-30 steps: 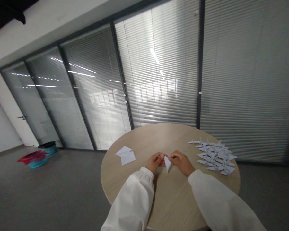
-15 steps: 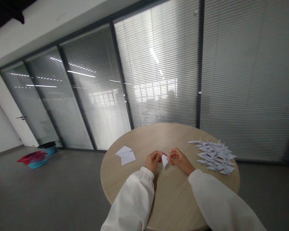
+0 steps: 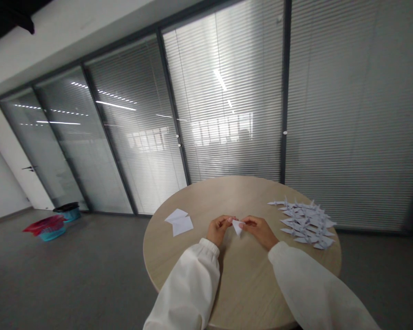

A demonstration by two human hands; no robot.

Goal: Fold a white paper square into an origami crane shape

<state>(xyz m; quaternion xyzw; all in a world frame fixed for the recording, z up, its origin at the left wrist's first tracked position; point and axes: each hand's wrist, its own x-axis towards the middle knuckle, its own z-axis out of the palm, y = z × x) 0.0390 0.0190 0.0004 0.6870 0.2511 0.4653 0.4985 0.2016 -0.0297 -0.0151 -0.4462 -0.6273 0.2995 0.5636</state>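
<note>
My left hand (image 3: 219,229) and my right hand (image 3: 259,231) meet above the middle of a round pale wood table (image 3: 248,279). Between their fingertips both hands pinch a small folded white paper triangle (image 3: 237,227), its point aimed down toward me. Part of its upper edge is hidden by my fingers. A few loose white paper sheets (image 3: 179,223) lie to the left of my left hand. To the right of my right hand spreads a pile of several white origami cranes (image 3: 306,224).
Behind the table runs a glass partition with grey blinds (image 3: 227,101). A red basket (image 3: 44,223) on a teal basket and a dark-rimmed teal bin (image 3: 68,212) stand on the grey floor at the far left, near a white door (image 3: 37,183).
The paper triangle has turned in my fingers, and its lower point now sits higher and looks shorter. My hands have drawn slightly closer to it.
</note>
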